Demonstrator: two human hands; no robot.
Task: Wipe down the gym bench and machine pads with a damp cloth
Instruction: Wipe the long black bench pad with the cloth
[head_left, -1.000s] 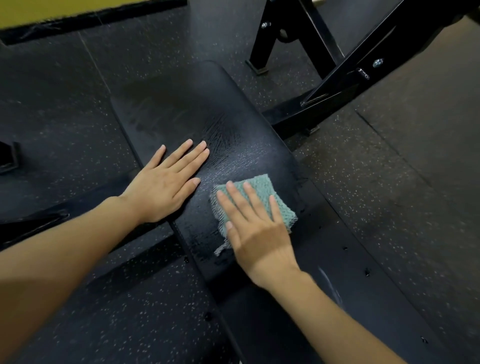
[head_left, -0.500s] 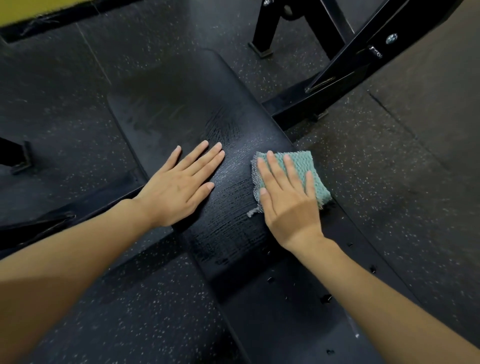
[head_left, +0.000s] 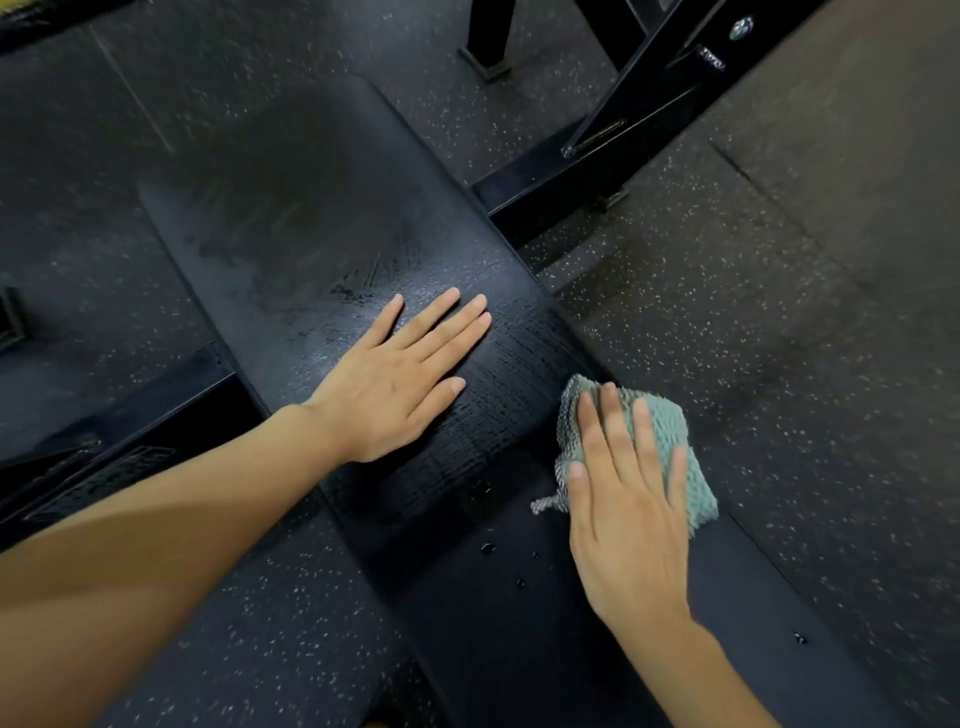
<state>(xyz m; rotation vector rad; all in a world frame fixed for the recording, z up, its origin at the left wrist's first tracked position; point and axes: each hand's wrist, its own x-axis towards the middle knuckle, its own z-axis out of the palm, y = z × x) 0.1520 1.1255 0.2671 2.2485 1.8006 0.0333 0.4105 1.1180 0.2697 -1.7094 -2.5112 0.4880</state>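
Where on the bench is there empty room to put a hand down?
The far end of the bench pad, beyond the left hand up to its rounded edge, is bare. So is the near section below the right hand. The middle is crowded: both hands and the cloth sit there.

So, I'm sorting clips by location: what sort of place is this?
Most likely a gym: a black padded bench, a black machine frame beside it, and speckled rubber floor. The right hand presses a cloth on the bench; the left hand rests flat on it.
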